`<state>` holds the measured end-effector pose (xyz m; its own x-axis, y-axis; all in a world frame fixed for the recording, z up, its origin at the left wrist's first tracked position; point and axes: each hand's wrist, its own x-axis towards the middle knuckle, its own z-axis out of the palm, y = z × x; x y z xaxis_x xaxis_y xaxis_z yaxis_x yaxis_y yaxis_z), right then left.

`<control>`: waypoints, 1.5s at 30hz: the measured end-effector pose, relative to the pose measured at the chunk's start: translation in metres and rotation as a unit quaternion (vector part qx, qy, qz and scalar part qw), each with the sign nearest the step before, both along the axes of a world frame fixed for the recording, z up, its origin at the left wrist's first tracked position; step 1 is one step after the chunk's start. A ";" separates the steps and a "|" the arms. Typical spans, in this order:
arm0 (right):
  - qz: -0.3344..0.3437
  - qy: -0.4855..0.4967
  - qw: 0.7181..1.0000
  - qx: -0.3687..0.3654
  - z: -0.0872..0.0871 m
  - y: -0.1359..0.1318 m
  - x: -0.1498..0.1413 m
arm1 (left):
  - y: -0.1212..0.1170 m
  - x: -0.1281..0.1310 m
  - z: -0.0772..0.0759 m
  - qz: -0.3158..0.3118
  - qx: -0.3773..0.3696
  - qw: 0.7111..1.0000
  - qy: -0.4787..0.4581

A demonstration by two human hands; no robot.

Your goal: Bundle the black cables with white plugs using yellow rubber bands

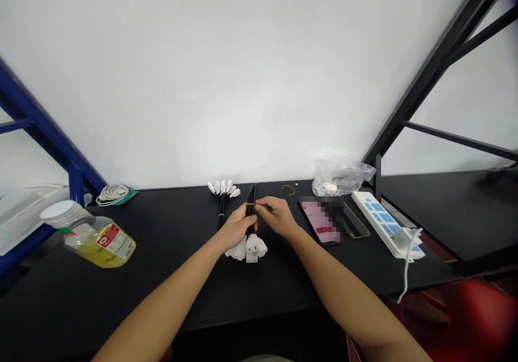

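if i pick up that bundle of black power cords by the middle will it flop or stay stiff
Probably fairly stiff through the middle: the black power cords sit tight and straight in the left hand, gathered by a yellow rubber band. The white plugs bunched at the lower end will likely feel heavier and may swing a little.

The black power cords [251, 203] had a smooth, faintly glossy sheath, and the plugs [253, 248] below them were smooth white plastic. Beyond those cords lay a crinkled clear plastic bag [342, 176]; to their right, a glossy white plastic power strip [374, 213]; to their left, a translucent plastic jar [91, 238] with a shiny label [115, 240]. The tabletop [162, 275] beneath looked matt black.
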<state>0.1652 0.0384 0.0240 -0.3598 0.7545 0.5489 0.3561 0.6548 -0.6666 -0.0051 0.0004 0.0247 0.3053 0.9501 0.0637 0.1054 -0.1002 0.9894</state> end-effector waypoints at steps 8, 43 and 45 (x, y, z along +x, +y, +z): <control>-0.003 -0.079 0.992 0.097 -0.004 0.002 0.007 | -0.001 -0.002 0.003 -0.029 0.026 0.998 0.054; -0.251 -0.373 0.874 -0.186 0.013 0.035 0.056 | 0.008 -0.007 -0.012 0.128 0.072 0.978 -0.150; -0.239 -0.385 0.870 -0.194 0.012 0.036 0.060 | 0.008 -0.009 -0.013 0.100 0.081 0.985 -0.113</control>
<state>0.2249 0.0746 0.0361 -0.1025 0.9937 -0.0461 0.9649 0.0881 -0.2473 -0.0139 0.0082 0.0112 0.0738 0.9616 0.2642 -0.0831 -0.2581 0.9625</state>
